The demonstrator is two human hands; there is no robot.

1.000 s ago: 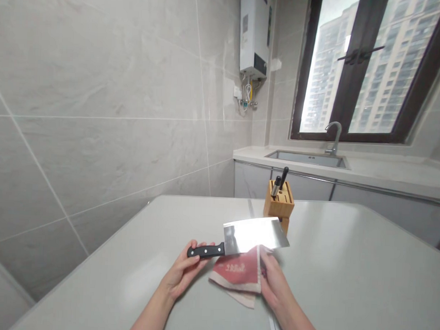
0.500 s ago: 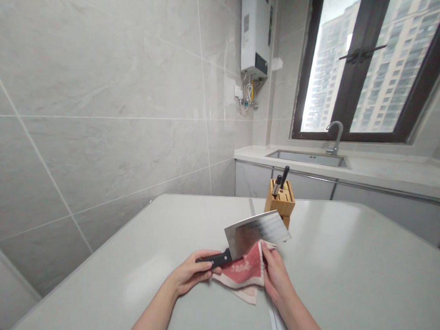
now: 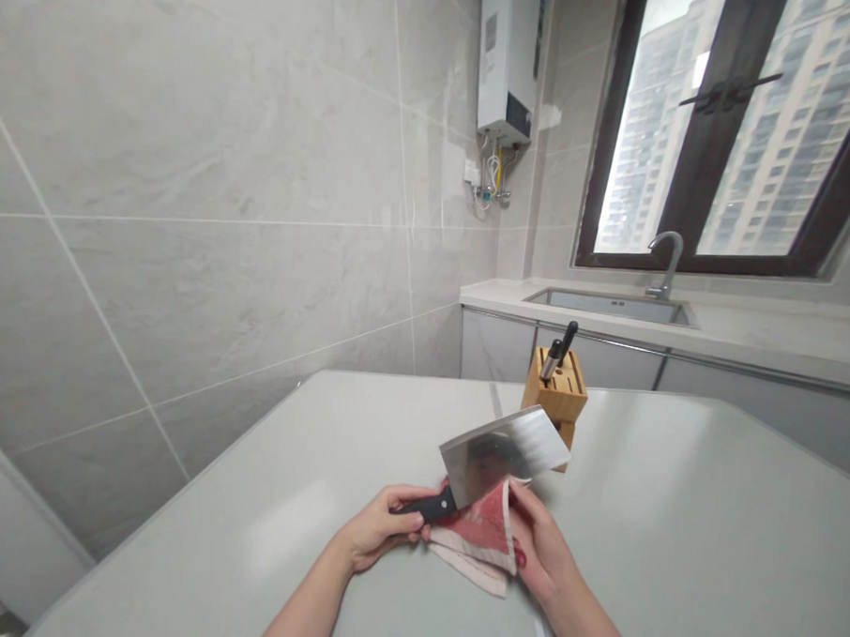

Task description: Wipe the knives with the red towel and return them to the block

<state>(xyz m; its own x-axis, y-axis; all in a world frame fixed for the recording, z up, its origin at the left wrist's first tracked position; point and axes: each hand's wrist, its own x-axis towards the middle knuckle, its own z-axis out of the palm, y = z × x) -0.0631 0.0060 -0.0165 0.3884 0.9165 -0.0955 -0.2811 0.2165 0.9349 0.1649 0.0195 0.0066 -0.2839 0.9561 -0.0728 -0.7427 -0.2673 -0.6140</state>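
A broad-bladed cleaver (image 3: 508, 449) with a black handle is held up over a pale table (image 3: 669, 545), tilted so that its handle points to the lower left and its shiny blade slants toward the upper right. The person's left hand (image 3: 380, 528) is closed around the handle, the thumb lying along the near side. A red cloth (image 3: 479, 529) with a white border is bunched along the blade's lower edge, its lower corner hanging. The right hand (image 3: 538, 544) grips the cloth by its right side; some of its fingers are hidden behind the fabric. Just beyond the blade, a wooden knife block (image 3: 563, 386) stands on the table, two dark-handled tools upright in its slots. Farther back, a white counter (image 3: 769, 332) holds a sink (image 3: 612, 308) with a curved faucet (image 3: 671, 259), beneath a dark-framed window (image 3: 720, 153). A white water heater (image 3: 503, 59) hangs beside it, near a grey tiled wall (image 3: 229, 113)
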